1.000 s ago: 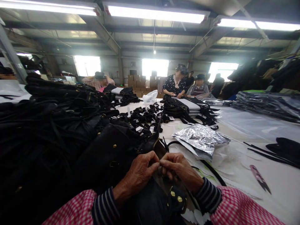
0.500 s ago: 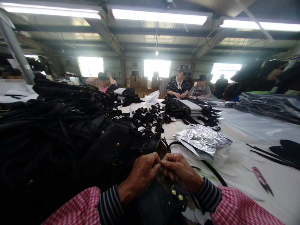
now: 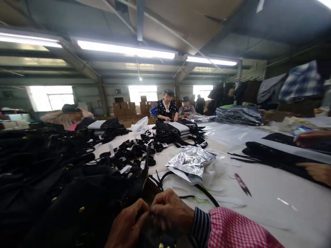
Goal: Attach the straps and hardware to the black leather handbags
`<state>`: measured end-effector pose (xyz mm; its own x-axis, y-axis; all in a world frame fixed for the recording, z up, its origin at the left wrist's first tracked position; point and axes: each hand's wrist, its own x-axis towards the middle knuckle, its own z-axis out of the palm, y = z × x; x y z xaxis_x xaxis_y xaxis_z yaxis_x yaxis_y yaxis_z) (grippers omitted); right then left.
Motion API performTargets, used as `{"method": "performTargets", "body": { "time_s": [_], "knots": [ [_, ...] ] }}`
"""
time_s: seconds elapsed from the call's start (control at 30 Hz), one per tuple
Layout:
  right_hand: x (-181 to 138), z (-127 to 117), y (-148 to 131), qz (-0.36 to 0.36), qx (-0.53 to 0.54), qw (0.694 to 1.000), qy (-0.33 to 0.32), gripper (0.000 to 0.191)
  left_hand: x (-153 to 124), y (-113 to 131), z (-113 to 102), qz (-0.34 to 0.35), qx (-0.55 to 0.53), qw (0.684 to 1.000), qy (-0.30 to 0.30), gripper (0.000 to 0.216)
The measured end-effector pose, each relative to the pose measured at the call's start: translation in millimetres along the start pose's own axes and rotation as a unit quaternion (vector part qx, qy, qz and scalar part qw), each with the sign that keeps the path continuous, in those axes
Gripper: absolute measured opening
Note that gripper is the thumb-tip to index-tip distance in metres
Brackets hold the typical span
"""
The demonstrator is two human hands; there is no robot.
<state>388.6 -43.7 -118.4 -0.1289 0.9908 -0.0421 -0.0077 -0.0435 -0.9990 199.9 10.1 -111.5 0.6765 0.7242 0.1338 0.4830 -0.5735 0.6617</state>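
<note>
— Black bag (image 3: 85, 210): where is it found, and how is it being held?

— It is seen at the near edge of the white table (image 3: 271, 206), directly below the camera, with its dark body spread to the left. A small part at its upper edge is pinched between both hands. The left hand (image 3: 126, 225) and the right hand (image 3: 172, 212) are brought together, fingertips touching, each closed on that same spot of the bag. What exactly is gripped there cannot be told; it is hidden by the fingers.

— Why is it kept so close?

— Fine finger work appears to be served by that nearness; the bag's weight is borne by the table, so both hands are left free for the pinch.

— And what is laid around it?

— A heap of black bags (image 3: 38, 162) is piled to the left, just beside the held one. Loose black straps with white tags (image 3: 131, 155) are scattered further back. A crumpled silver foil pouch (image 3: 190, 162) is lying beyond the right hand, and a pair of thread snips (image 3: 242, 184) has been set on bare table to the right, probably kept within reach.

— Is anyone else present?

— A co-worker's hand (image 3: 317, 172) is rested on dark material at the right edge, and seated people (image 3: 168, 106) are seen at the far end.
</note>
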Motion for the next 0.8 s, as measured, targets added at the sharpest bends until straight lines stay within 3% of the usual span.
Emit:
{"method": "performTargets", "body": {
  "time_s": [0.13,0.27,0.5,0.8],
  "knots": [
    [-2.5,-0.4,-2.7,-0.011,0.019,1.000,0.021,0.015,-0.4,5.0,-4.6,-0.014,-0.009,0.999,-0.042,0.028],
    [-5.2,-0.2,-7.6,-0.023,0.028,0.999,0.036,0.017,-1.8,8.7,-3.0,-0.032,0.001,0.999,-0.024,0.029],
    [-4.3,1.4,-8.7,-0.031,0.022,0.999,-0.003,0.027,-6.7,9.9,-0.5,-0.003,-0.019,1.000,0.017,0.023],
    [-7.7,5.6,-8.4,-0.055,-0.057,0.997,-0.004,0.009,-13.8,15.1,1.2,0.012,0.016,0.999,0.026,0.018]
  ]
}}
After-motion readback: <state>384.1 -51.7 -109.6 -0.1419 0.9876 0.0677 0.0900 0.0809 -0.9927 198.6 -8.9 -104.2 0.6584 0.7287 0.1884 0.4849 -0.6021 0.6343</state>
